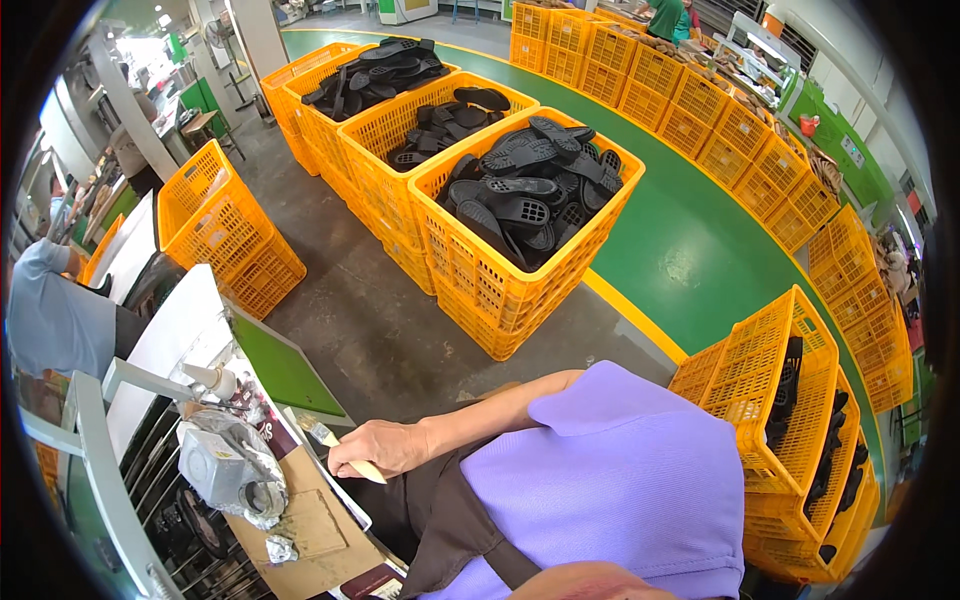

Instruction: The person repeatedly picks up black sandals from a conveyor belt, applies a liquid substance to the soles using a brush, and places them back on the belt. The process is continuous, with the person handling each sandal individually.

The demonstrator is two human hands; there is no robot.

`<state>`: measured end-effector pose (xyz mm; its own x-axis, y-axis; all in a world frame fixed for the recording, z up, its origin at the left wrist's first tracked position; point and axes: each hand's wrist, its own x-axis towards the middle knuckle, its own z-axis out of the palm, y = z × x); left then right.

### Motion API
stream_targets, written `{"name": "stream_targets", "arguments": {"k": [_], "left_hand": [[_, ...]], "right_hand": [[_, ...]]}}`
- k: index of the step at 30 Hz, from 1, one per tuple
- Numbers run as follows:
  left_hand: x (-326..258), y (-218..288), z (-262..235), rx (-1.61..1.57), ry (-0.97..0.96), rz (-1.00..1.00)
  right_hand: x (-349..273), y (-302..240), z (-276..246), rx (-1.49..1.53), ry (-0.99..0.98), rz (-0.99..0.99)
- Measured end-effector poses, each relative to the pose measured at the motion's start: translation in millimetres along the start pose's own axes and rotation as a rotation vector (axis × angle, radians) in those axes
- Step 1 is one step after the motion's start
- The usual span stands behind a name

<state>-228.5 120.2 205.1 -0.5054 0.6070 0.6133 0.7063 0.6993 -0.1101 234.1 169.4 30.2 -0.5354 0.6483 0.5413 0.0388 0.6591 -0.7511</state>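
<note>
My right hand [385, 448] is closed around the pale wooden handle of a flat paintbrush [370, 472]. The brush's bristle end points up and left, over the near edge of a workbench. Beside it on the bench lies a worn, stained sheet of cardboard [305, 520]. A translucent tub [212, 462], partly wrapped in crumpled plastic, stands on the cardboard's far side. Close to the tub is a white squeeze bottle [218, 381]. A small crumpled silvery wad [281, 548] rests on the cardboard. My left hand does not show.
Orange crates [500, 290] heaped with black shoe soles [530, 185] stand behind the bench. More stacked crates [760, 400] are at my right. A metal rack [165, 500] runs alongside the bench. Another person in a light blue shirt [60, 310] is at the far left.
</note>
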Motion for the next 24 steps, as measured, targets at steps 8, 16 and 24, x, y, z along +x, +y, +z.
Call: {"name": "stream_targets", "arguments": {"k": [8, 16, 24], "left_hand": [[3.2, 3.2, -2.4, 0.017, -0.003, 0.007], [4.2, 7.8, -4.0, 0.024, -0.003, 0.004], [4.7, 11.4, -10.0, 0.038, -0.009, 0.005]], "right_hand": [[-1.1, -0.9, -1.2, 0.018, 0.043, -0.007], [-4.2, 4.2, 0.6, 0.013, 0.043, -0.001], [-5.9, 5.6, -4.0, 0.023, 0.032, 0.004]]}}
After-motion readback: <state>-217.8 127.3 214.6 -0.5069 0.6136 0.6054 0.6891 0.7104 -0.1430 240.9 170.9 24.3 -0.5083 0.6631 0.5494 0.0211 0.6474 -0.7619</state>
